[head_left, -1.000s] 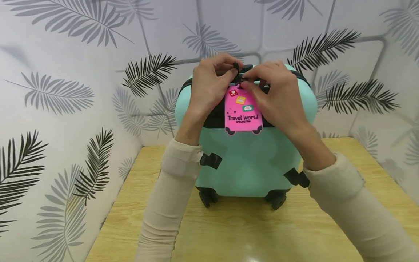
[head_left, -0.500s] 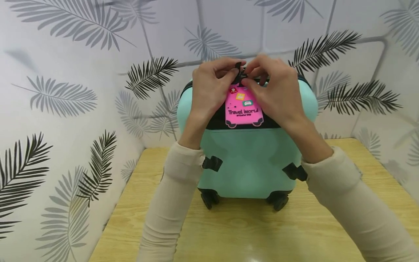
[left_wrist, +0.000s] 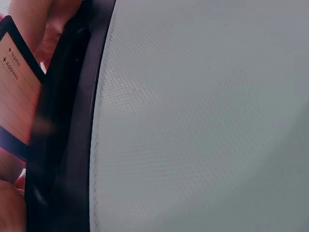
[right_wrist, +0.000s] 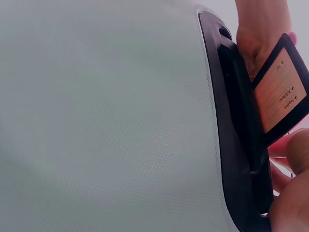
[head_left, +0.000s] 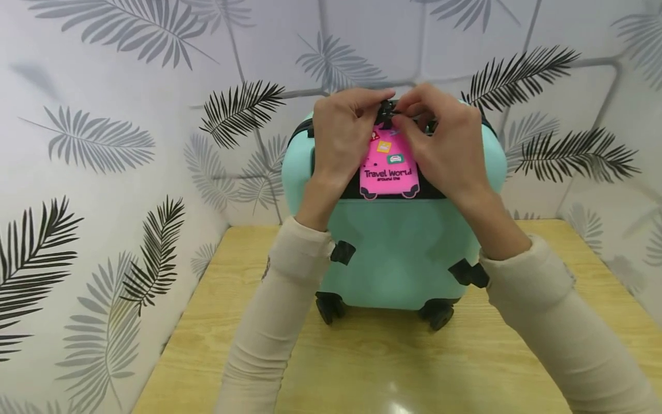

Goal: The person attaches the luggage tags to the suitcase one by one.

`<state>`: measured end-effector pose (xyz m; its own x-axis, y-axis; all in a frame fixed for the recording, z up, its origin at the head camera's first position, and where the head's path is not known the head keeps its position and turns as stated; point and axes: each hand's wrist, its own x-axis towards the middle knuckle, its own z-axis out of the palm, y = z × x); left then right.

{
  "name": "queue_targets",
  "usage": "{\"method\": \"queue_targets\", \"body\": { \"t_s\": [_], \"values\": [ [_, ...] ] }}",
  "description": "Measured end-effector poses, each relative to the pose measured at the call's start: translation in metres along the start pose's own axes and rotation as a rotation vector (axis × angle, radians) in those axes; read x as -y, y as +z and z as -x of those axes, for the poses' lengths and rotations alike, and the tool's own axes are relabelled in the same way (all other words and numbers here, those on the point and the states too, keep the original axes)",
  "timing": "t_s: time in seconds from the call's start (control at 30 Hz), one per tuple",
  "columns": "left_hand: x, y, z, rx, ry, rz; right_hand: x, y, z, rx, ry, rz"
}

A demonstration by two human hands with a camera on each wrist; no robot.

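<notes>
A mint-green suitcase (head_left: 398,253) stands upright, with a pink luggage tag (head_left: 388,167) hanging at its black top handle (right_wrist: 244,111). The tag's front reads "Travel World". Its back, with name and address lines, shows in both wrist views. My left hand (head_left: 341,135) pinches the tag's black strap (head_left: 387,112) at the handle, index finger stretched over the top. From the other side, my right hand (head_left: 450,144) pinches the same strap by its small buckle between thumb and index finger. The fingers partly cover the strap, so how far it is threaded cannot be seen.
The suitcase stands on its black wheels (head_left: 437,315) on a wood-grain table (head_left: 383,368). Close behind rises a pale wall (head_left: 362,46) with a leaf pattern, and another wall borders the left side.
The strap's free end, which stood up between my left fingers, no longer shows. My left hand has shifted slightly right, its index finger reaching further over the strap. My right hand stays by the buckle.
</notes>
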<state>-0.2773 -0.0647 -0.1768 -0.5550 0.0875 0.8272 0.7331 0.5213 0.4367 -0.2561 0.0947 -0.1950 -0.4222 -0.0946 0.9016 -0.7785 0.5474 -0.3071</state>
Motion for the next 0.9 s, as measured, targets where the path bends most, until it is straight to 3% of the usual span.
{"method": "queue_targets", "body": {
  "t_s": [0.5, 0.77, 0.9],
  "values": [
    [-0.0011, 0.0018, 0.0013, 0.026, 0.047, -0.076, 0.0035, 0.0, -0.0014, -0.004, 0.067, -0.049],
    [0.0017, 0.0007, 0.0031, 0.025, 0.061, 0.016, 0.0043, 0.0005, -0.0024, 0.013, 0.096, -0.026],
    [0.0023, -0.0025, 0.0022, 0.061, 0.009, 0.102, 0.0066, -0.0004, -0.0042, 0.038, 0.154, -0.007]
  ]
}}
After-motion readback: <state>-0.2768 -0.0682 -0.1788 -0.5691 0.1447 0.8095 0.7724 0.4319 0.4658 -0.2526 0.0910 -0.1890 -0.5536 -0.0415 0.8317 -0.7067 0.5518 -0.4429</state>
